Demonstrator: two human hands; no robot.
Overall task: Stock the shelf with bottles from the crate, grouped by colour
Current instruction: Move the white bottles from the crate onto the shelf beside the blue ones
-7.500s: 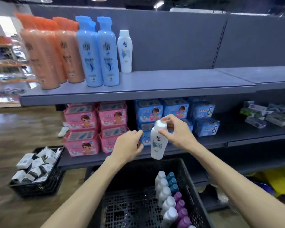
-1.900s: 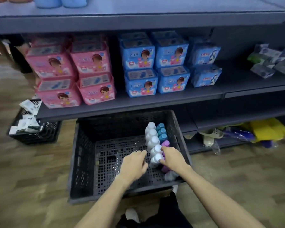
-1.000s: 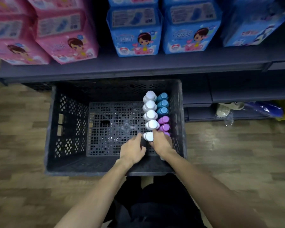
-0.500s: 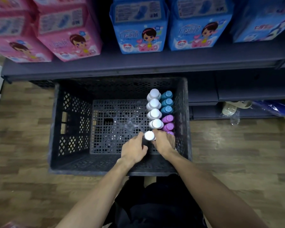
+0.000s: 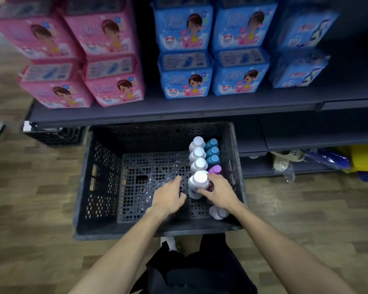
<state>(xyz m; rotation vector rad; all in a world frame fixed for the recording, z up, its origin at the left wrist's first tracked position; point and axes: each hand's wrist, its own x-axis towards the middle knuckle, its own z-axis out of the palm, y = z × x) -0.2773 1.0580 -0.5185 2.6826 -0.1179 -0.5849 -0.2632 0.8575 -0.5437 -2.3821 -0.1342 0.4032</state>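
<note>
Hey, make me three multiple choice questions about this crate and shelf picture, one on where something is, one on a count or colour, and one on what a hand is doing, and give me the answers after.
1. Where in the crate do the bottles stand?
A. along its right side
B. along its left side
C. spread over the whole floor

2. How many teal-capped bottles are in view?
A. one
B. three
C. six

3. What is the right hand doing?
A. hanging loose over the floor
B. pressing flat on the shelf
C. gripping a white bottle

Answers:
1. A, since the white and coloured rows sit against the right wall, the rest of the mesh floor bare.
2. B, three teal caps line up behind the purple bottle.
3. C, its fingers curl round the nearest white bottle, while the left hand is beside it, holding nothing.
</note>
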